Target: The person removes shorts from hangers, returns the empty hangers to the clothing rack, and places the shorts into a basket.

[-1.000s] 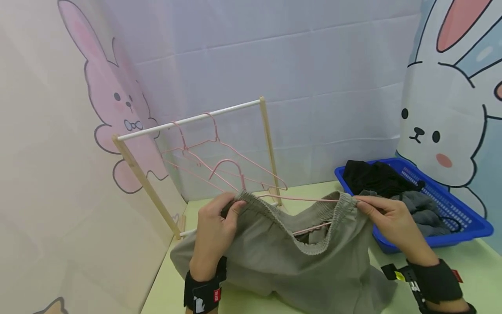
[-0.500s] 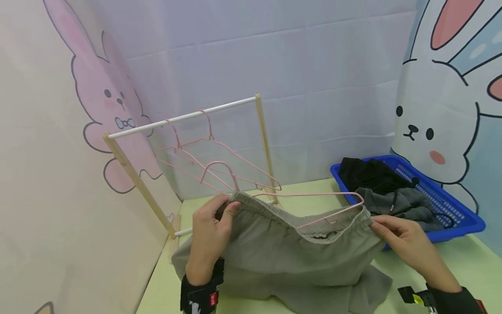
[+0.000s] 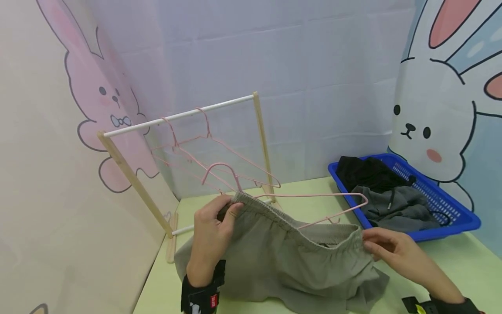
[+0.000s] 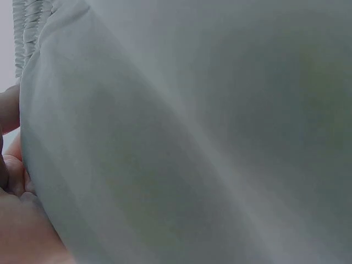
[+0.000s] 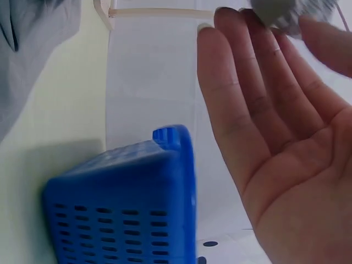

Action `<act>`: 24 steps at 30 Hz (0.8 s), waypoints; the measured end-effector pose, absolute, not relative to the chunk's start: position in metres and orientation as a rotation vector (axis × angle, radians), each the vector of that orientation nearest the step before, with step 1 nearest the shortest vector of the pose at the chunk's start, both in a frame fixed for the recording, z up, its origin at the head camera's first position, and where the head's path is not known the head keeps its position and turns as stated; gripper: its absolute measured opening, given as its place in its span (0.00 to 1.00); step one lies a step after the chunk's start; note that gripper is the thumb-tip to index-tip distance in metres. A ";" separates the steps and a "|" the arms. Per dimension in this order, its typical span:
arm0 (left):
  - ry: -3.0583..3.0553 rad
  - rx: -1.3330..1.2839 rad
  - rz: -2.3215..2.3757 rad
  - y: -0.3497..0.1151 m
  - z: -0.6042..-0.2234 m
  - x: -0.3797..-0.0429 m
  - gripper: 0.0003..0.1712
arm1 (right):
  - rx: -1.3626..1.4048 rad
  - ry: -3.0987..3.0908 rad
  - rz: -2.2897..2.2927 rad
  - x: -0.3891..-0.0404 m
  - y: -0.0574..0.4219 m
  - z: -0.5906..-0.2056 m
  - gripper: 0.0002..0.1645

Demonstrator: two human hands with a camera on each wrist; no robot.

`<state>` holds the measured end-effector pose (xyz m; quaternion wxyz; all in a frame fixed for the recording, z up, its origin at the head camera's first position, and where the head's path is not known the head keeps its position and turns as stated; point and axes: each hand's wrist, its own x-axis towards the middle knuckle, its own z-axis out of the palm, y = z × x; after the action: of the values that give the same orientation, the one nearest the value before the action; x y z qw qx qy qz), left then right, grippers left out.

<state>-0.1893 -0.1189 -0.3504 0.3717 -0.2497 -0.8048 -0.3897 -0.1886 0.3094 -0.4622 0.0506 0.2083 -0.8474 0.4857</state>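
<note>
Grey-green pants [image 3: 274, 253] with a gathered elastic waistband hang between my two hands over the table. At the waistband's left end my left hand [image 3: 211, 237] pinches the cloth between thumb and fingers. My right hand [image 3: 400, 253] pinches the right end of the waistband, lower down. A pink hanger [image 3: 310, 196] slants through the waist opening. Its hook rises beside my left hand, and its right end sticks out above the waistband. The hanger's left end is hidden in the cloth. Cloth fills most of the left wrist view, with part of the hand at its left edge.
Behind stands a clothes rack [image 3: 180, 115] with wooden posts and a white bar, bearing pink hangers [image 3: 208, 137]. To the right, a blue basket [image 3: 459, 224] holds a black garment [image 3: 370, 174] and a dark grey garment [image 3: 404, 207]. The table [image 3: 157, 279] is pale green.
My right hand has moved right and down with the waistband. The hanger's right end, earlier inside the waistband, now shows outside above it. My left hand keeps its hold.
</note>
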 end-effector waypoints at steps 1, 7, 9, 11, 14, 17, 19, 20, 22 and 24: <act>-2.066 -0.643 -1.003 -0.119 -0.351 -0.189 0.08 | 0.625 -2.570 1.483 -0.188 0.310 -0.460 0.16; -2.075 -0.671 -1.008 -0.115 -0.351 -0.188 0.07 | 0.632 -2.342 1.348 -0.189 0.309 -0.429 0.18; -2.075 -0.681 -1.008 -0.114 -0.350 -0.187 0.06 | 0.639 -2.252 1.302 -0.188 0.307 -0.414 0.20; -2.073 -0.693 -1.007 -0.113 -0.349 -0.188 0.07 | 0.640 -2.192 1.285 -0.187 0.303 -0.397 0.23; -2.074 -0.702 -1.004 -0.112 -0.350 -0.189 0.07 | 0.706 -2.164 1.192 -0.188 0.291 -0.377 0.31; -2.086 -0.700 -0.999 -0.112 -0.351 -0.191 0.07 | 0.837 -2.171 1.037 -0.196 0.276 -0.367 0.38; -2.092 -0.697 -1.001 -0.111 -0.353 -0.192 0.06 | 0.947 -2.159 0.956 -0.203 0.267 -0.365 0.39; -2.094 -0.698 -1.002 -0.111 -0.354 -0.192 0.05 | 0.991 -2.153 0.940 -0.206 0.263 -0.365 0.39; -2.093 -0.704 -1.005 -0.109 -0.356 -0.193 0.05 | 1.069 -2.137 0.949 -0.211 0.257 -0.367 0.35; -2.087 -0.711 -0.998 -0.108 -0.358 -0.194 0.05 | 1.105 -2.123 0.983 -0.214 0.252 -0.370 0.31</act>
<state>-0.1935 -0.1079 -0.3581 0.3530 -0.2749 -0.8067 -0.3860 -0.2143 0.2523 -0.3700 0.2736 0.4110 -0.7891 0.3655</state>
